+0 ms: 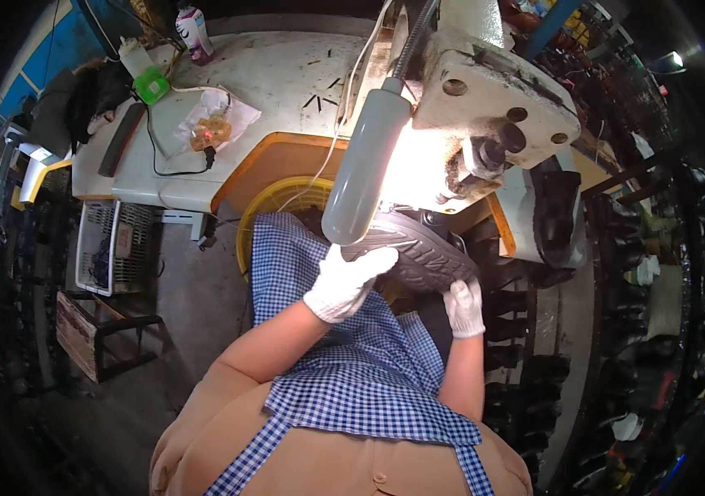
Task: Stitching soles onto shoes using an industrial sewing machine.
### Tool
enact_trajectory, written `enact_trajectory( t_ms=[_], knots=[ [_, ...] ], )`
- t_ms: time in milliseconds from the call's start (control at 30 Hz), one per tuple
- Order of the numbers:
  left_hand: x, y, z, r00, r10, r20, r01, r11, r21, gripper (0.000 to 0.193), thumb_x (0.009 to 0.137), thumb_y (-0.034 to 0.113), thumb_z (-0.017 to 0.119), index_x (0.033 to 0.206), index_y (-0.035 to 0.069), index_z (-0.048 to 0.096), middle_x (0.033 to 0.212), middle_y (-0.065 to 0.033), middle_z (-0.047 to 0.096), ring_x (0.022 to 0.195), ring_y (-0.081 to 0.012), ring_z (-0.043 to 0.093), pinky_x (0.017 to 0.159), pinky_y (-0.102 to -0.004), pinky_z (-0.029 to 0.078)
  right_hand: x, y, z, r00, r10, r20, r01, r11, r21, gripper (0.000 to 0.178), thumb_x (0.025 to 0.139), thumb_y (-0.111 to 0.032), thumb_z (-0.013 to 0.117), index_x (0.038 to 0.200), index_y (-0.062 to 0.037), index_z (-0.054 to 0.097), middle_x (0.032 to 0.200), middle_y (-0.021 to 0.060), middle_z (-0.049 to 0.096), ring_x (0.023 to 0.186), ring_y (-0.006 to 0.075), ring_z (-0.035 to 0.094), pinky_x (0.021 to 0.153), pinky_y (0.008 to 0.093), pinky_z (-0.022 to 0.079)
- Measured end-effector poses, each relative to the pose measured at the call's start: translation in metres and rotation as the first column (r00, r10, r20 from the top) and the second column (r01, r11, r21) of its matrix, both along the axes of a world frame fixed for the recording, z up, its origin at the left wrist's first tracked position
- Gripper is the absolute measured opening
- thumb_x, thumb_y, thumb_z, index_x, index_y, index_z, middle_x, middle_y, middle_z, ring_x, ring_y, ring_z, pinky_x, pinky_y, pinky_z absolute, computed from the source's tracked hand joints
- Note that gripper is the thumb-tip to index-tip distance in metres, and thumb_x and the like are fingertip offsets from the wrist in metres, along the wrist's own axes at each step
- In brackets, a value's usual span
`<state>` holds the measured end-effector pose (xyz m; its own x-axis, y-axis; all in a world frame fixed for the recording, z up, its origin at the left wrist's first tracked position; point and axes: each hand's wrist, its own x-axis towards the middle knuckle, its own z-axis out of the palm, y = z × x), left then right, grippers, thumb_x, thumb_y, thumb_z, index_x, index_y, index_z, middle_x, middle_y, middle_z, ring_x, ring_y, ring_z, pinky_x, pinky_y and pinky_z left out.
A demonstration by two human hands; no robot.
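A black shoe [419, 255] is between my hands, its ridged sole facing me, under the head of a white machine [493, 99]. My left hand [346, 279], in a white knit glove, grips the shoe's left end, thumb laid along the sole's edge. On the other end, my gloved right hand [463, 306] is closed round the shoe's lower right. The shoe's upper side is hidden behind the sole and the machine. A grey cylindrical lamp [366, 157] hangs just above my left hand and lights the machine head brightly.
A yellow basket [245, 236] stands under the table's cut-out. On the white table [278, 66] lie a green container [152, 84] and a pink-purple bottle [194, 35]. A black boot [557, 211] stands right of the machine. Left are a white crate [104, 248] and a wooden stool [80, 335]; footwear racks line the right.
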<state>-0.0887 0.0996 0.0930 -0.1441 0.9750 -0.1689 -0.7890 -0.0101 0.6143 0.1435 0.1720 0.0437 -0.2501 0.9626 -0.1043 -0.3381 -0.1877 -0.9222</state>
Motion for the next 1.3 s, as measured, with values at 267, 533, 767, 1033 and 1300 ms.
enact_trajectory(
  t_ms=[267,533,767,1033,1300],
  knots=[
    [-0.002,-0.011,-0.006,0.867,-0.058,0.494,0.047,0.998,0.034,0.06,0.098,0.029,0.065,0.148,0.007,0.041,0.147,-0.0189,0.05,0.132,-0.0367,0.053,0.106,-0.0579,0.049,0.051,-0.004,0.073,0.975,-0.153,0.16,0.111,0.963,0.246,0.07,0.074,-0.028,0.083,0.129,0.003,0.055,0.119,0.0106,0.065,0.103,0.0235,0.066,0.092,0.0366,0.055],
    [-0.014,-0.023,-0.034,0.935,-0.16,0.315,0.166,0.986,0.008,0.04,0.093,0.009,0.068,0.131,0.01,0.054,0.128,-0.0141,0.06,0.114,-0.0272,0.062,0.093,-0.0417,0.057,0.067,-0.036,0.094,0.871,-0.49,0.019,0.485,0.866,0.118,0.044,0.083,-0.015,0.062,0.123,0.0037,0.062,0.116,0.0139,0.068,0.103,0.0263,0.067,0.092,0.0389,0.055],
    [-0.004,-0.029,-0.058,0.871,-0.289,0.397,0.369,0.919,-0.14,0.017,0.095,0.001,0.062,0.112,0.004,0.062,0.108,-0.0149,0.068,0.075,-0.0171,0.067,0.053,-0.0204,0.056,0.05,0.046,0.109,0.325,-0.886,0.33,-0.103,0.314,0.944,0.039,0.076,-0.013,0.083,0.112,-0.0043,0.071,0.104,0.0159,0.065,0.093,0.0363,0.062,0.083,0.0416,0.052],
    [-0.005,-0.035,-0.057,0.929,-0.173,0.326,0.263,0.929,-0.259,0.016,0.095,0.001,0.059,0.11,0.005,0.063,0.104,-0.0159,0.071,0.073,-0.018,0.068,0.053,-0.0232,0.057,0.083,0.095,0.043,-0.055,-0.902,0.429,-0.377,0.417,0.827,0.058,0.069,-0.012,0.075,0.126,-0.0148,0.064,0.125,0.0098,0.059,0.119,0.0345,0.055,0.098,0.0494,0.047],
    [-0.003,-0.036,-0.062,0.893,-0.243,0.378,0.329,0.927,-0.181,0.023,0.097,0.006,0.063,0.119,0.006,0.061,0.109,-0.0132,0.067,0.083,-0.019,0.068,0.062,-0.0237,0.059,0.171,0.092,0.073,-0.026,-0.718,0.696,-0.001,0.696,0.718,0.046,0.075,-0.016,0.079,0.119,-0.0056,0.066,0.114,0.0182,0.066,0.11,0.0361,0.061,0.099,0.049,0.046]
  ],
)
